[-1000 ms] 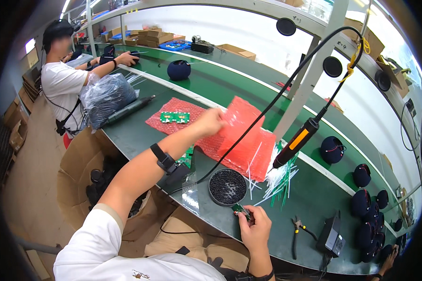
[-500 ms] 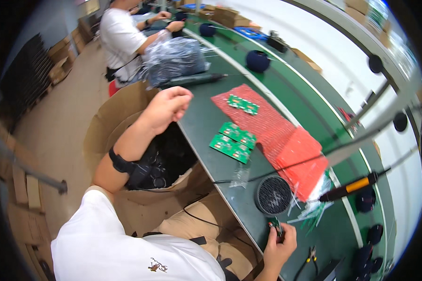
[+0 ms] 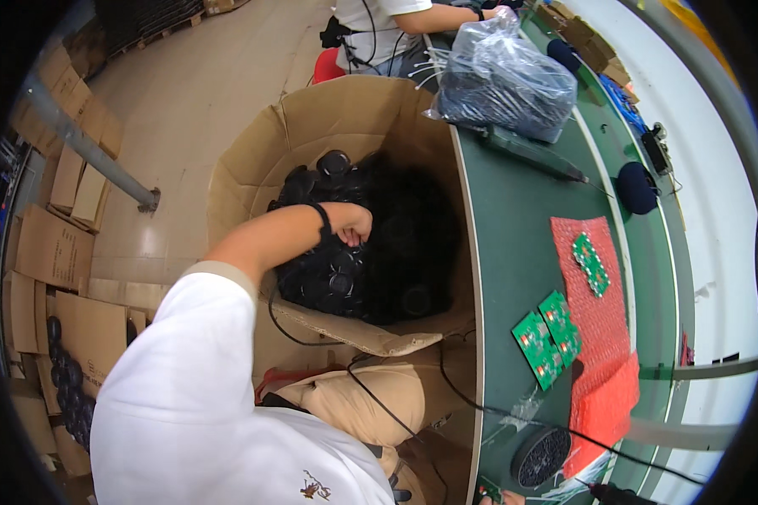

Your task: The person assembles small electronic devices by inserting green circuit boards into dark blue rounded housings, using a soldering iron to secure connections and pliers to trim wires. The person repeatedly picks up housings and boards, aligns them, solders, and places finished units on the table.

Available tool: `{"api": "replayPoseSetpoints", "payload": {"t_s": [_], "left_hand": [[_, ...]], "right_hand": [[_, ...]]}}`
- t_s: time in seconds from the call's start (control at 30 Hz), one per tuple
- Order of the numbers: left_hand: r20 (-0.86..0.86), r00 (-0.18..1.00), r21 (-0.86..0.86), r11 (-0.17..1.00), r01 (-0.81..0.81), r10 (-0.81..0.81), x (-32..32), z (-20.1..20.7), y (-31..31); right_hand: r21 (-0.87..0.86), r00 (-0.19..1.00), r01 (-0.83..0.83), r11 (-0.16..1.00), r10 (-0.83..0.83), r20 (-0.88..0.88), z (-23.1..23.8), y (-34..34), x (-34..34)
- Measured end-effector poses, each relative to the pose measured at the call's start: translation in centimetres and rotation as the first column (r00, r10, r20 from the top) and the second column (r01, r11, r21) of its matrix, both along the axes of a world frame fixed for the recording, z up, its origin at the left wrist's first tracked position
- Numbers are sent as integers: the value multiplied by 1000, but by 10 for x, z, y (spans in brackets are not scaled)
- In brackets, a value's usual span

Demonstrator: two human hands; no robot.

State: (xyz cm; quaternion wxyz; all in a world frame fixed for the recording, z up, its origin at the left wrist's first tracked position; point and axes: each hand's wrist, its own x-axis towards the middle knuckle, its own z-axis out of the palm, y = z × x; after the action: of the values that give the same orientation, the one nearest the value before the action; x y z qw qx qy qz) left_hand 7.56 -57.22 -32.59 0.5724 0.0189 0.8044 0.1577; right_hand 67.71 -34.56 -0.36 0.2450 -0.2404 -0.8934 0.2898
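Observation:
My left hand is down inside a large round cardboard box, its fingers curled over a heap of black round plastic parts. Whatever the fingertips hold, if anything, is hidden. At the bottom edge of the view, my right hand is mostly cut off and pinches a small green circuit board. Just above it on the bench stands a round black container filled with small dark pieces. Green circuit boards lie farther along the bench, and another board rests on red bubble wrap.
A black cable crosses the green bench. Toward the far end are a power screwdriver and a plastic-wrapped bundle. A co-worker's arm shows beyond. A metal pole and cardboard boxes are at left.
The view has swung left toward the box. My left hand has gone from beside the bench edge down into the box. My right hand keeps the small board, now near the view's lower edge.

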Motion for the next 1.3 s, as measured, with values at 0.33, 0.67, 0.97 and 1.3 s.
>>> {"api": "replayPoseSetpoints", "payload": {"t_s": [0.33, 0.67, 0.97, 1.3], "left_hand": [[-334, 939, -74, 990, -116, 85, 70, -194, 56], [-485, 824, 102, 955, -279, 293, 72, -247, 78], [-399, 797, 311, 885, -348, 454, 75, -254, 85], [29, 677, 363, 624, -692, 735, 60, -143, 39]], "right_hand": [[51, 966, -147, 988, 133, 221, 6, -6, -38], [82, 890, -259, 962, 205, 407, 17, -5, -50], [30, 795, -333, 942, 264, 546, 29, 7, -36], [-32, 859, -110, 993, 111, 500, 38, -12, -69]]}}
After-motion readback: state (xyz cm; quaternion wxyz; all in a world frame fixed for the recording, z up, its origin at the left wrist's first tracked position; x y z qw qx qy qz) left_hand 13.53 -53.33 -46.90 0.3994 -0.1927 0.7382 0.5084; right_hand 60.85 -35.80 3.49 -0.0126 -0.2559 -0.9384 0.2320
